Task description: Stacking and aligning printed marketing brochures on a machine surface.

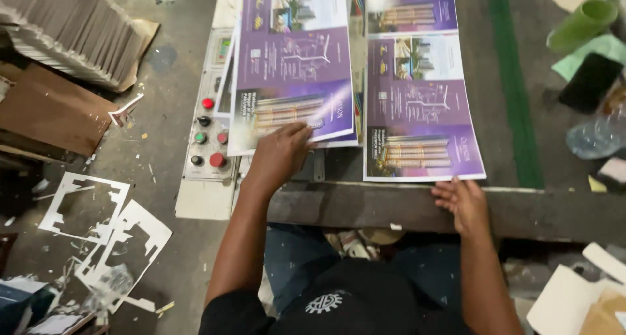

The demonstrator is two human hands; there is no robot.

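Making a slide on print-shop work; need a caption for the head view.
Left hand presses a purple printed sheet; right hand rests below another sheet.

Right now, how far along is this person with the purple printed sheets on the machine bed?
One purple sheet already lies flat on the bed, the right hand at its lower edge. The left hand presses on a second, lifted sheet beside the control panel, not yet flat. How many remain cannot be told.

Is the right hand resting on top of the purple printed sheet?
No. The right hand lies on the dark table edge just below the right purple sheet, not on it.
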